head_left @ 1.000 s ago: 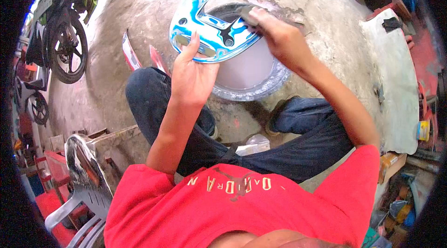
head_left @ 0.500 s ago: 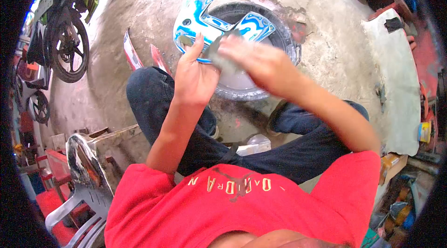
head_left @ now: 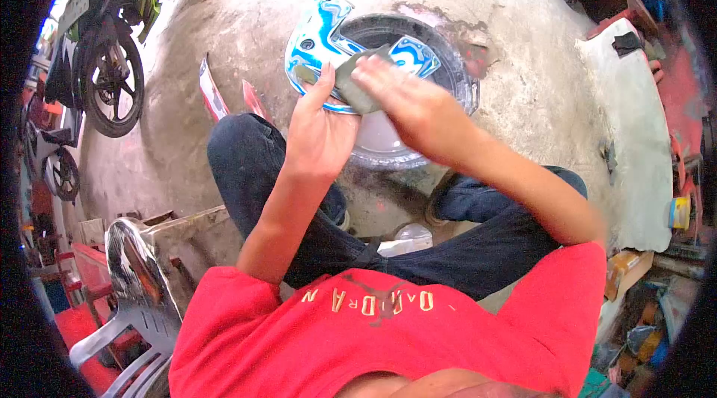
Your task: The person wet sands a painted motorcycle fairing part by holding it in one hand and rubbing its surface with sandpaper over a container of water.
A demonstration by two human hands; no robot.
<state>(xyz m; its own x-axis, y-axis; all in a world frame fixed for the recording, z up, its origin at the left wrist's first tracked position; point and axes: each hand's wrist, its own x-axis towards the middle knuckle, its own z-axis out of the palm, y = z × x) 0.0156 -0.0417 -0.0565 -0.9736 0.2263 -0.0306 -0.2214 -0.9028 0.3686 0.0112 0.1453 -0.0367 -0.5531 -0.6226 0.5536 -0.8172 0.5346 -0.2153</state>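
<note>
A glossy blue-and-white motorcycle fairing panel is tilted over a round black basin between my feet. My left hand grips the panel's near edge, thumb up on the front face and the other fingers hidden behind. Under my right hand a grey-green sheet of sandpaper lies flat on the panel's middle, pressed by the fingers. That hand is slightly blurred, and the sheet covers part of the panel. Cloudy liquid shows in the basin's near side.
Two narrow red-and-white panels lie on the concrete floor at left. Farther left stands a motorcycle. A plastic chair is at lower left. A pale board and cluttered shelves line the right side. A clear plastic container sits near my legs.
The panel, basin and left hand appear slightly lower and farther right in view. My right hand's fingers have shifted on the panel, and more of the sandpaper sheet shows now.
</note>
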